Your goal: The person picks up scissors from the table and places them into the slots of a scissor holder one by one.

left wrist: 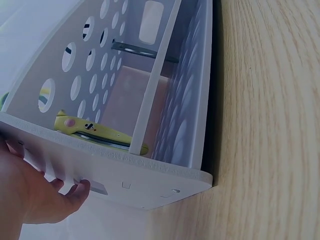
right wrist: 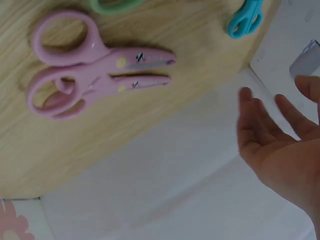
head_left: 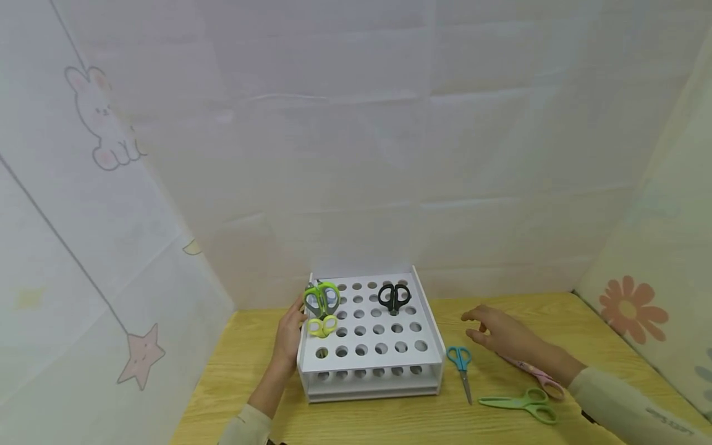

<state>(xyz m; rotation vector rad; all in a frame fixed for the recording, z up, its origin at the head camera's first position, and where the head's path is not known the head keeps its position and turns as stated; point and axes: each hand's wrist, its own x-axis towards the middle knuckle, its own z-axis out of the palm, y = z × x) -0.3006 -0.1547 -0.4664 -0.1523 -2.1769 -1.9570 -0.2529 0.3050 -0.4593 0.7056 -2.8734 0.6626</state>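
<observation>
My left hand rests against the outer left side of a white perforated rack, its fingertips beside a slot in the side panel in the left wrist view. Black-handled scissors, green-and-grey scissors and yellow scissors stand in the rack's holes, handles up. A pale blue handle partly shows behind the green-and-grey pair. To the right of the rack, my right hand hovers over the table with bent, spread fingers and nothing in them. Pink scissors lie below it, partly hidden by the forearm in the head view.
Blue-handled scissors lie just right of the rack. Light green scissors lie nearer the table's front. The wooden table is bordered by pale printed sheets at the back and both sides.
</observation>
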